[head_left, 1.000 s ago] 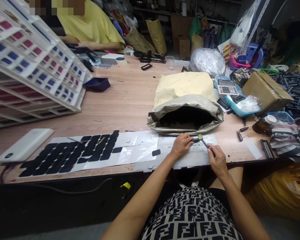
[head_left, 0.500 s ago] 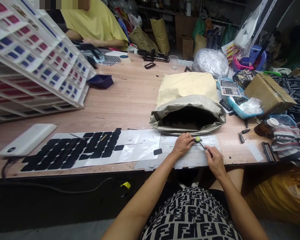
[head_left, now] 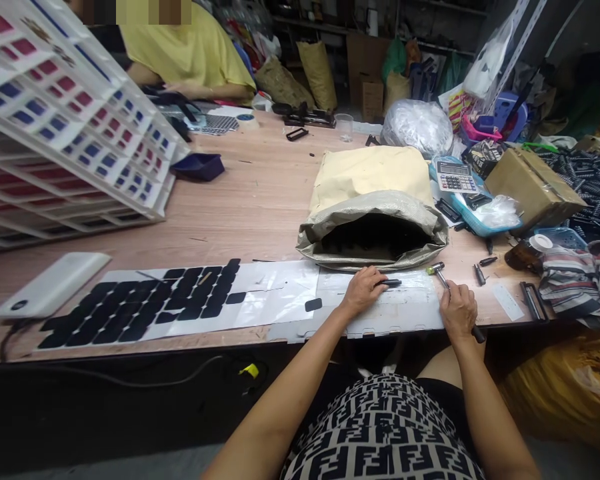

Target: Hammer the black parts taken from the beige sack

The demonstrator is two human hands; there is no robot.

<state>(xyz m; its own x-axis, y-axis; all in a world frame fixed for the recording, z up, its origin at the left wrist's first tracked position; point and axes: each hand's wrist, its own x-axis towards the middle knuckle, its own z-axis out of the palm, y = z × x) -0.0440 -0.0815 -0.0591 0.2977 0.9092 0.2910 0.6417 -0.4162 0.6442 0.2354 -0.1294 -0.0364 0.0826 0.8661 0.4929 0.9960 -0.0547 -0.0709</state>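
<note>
The desk is pale pinkish brown with fine wood grain. By its front edge, the hammer shows yellow-green and silver at the head and black at the handle's end; the slim part is black. Toward the front-left corner, black rounded pieces make a patchwork on a white sheet. The sack is cream with a greyish mouth. Near the right end, the cloth is striped white, red and dark. Black geometric motifs cover the wearer's beige top.

My hammer had a shiny metal shaft; the black part I held looked like smooth plastic. The sack looked matt, the table smooth, wood-grained.
</note>
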